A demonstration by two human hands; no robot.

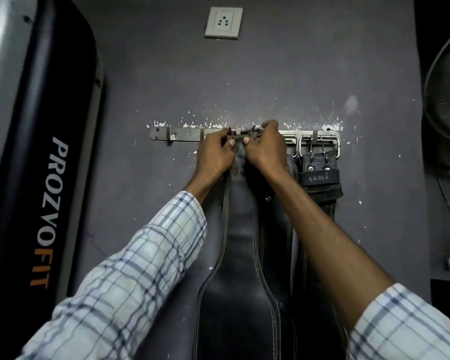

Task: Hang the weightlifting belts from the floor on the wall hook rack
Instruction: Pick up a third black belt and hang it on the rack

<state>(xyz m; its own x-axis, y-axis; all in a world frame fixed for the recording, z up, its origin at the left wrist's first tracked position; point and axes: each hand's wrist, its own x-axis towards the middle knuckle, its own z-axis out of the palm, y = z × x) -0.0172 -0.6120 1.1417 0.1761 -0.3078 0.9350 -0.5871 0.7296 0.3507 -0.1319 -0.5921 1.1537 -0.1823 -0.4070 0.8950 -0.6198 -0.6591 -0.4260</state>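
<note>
A metal hook rack [182,134] runs across the grey wall [270,74], below a white socket [223,23]. At the rack's middle, both hands meet on the buckle [240,137] of a black leather belt [240,255] that hangs down from the rack between the forearms. The left hand [216,154] is closed, pinching the buckle's left end; the right hand [266,149] is closed on its right end, fingers curled over the rack's top edge. At the rack's right end a second belt [320,178] hangs by its chrome buckle from a hook. Left of the rack stands a black machine [50,178].
</note>
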